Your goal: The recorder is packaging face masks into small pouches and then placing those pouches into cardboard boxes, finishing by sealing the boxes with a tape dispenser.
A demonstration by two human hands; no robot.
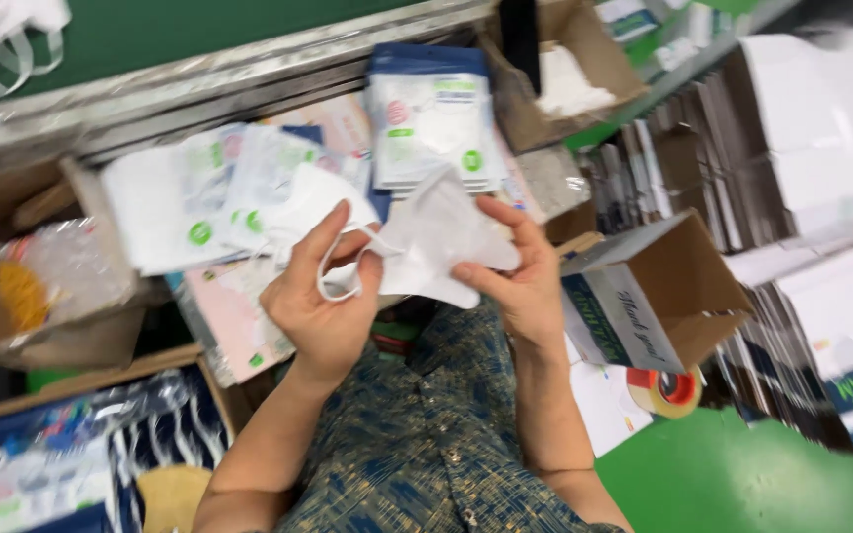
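Observation:
A white folded face mask (438,242) is held between both hands over my lap. My left hand (320,296) pinches its white ear loop (340,278) with thumb and fingers. My right hand (517,268) grips the mask's right side, thumb on top. Just beyond the hands lie several packaged masks in clear pouches (211,192), and a stack of pouches with blue tops (431,116) stands on the worktop.
An open cardboard box (659,286) lies at the right, with a roll of tape (665,390) below it. Stacked flat cartons (821,197) fill the far right. A brown box (565,69) holds white items at the back. Plastic bags (41,276) sit left.

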